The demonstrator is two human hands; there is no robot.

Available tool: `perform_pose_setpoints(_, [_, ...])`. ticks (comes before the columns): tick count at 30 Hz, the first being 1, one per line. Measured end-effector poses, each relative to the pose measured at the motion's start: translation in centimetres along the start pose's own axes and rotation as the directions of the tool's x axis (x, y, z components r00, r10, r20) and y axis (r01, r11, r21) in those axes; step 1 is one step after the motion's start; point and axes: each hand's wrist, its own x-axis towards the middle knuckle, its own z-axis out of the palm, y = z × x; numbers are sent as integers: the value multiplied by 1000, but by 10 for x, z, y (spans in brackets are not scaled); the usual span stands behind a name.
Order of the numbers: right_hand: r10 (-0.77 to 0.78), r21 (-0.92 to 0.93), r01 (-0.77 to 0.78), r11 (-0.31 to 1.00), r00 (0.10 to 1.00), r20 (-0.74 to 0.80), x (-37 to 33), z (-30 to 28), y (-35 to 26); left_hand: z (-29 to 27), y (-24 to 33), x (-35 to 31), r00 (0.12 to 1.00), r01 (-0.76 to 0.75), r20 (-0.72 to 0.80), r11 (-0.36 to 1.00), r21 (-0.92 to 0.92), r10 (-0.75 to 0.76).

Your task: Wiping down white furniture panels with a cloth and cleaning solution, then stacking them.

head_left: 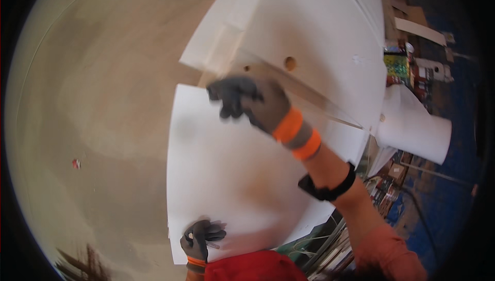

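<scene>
My left hand point(201, 234), in a dark glove with an orange cuff band, is at the near left corner of a smooth white panel point(216, 152). Its fingers are curled, and a small pale spot shows among them; what it is I cannot make out. Stretched out over the panel's far edge, my right hand point(247, 98) wears a similar glove with orange bands. Motion smears its fingers, so any hold is unclear. Just beyond lies a second white panel point(319, 28) with a large and a small round hole. A blurred pale wooden strip point(224, 49) lies near my right fingertips.
Bare brown floor point(103, 100) spreads to the left, with a small red and white scrap point(76, 163) on it. To the right stand a white roll point(415, 131), a green patterned package point(396, 67) and cardboard pieces point(420, 31). A dark cable point(420, 209) runs at lower right.
</scene>
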Motion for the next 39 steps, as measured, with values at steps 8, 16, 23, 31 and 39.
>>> perform_pose_setpoints(8, [587,414,-426,804,676,-446,-268,-23,67,1,-7,21,999,-12,30,1000,-11,12])
perform_pose_setpoints(16, [716,748,-52,662,342,-609,-413,-19,169,18,-2,39,994,-84,74,993,80,78])
perform_pose_setpoints(23, [607,678,151,719,339,-719,-436,-49,189,4,50,72,943,-245,-215,967,66,253])
perform_pose_setpoints(31, [737,704,288,649,-9,-676,-534,-107,251,37,92,78,996,-61,-37,904,423,84])
perform_pose_setpoints(39, [676,656,305,691,51,-735,-536,-97,240,68,94,84,955,-251,-25,850,462,296])
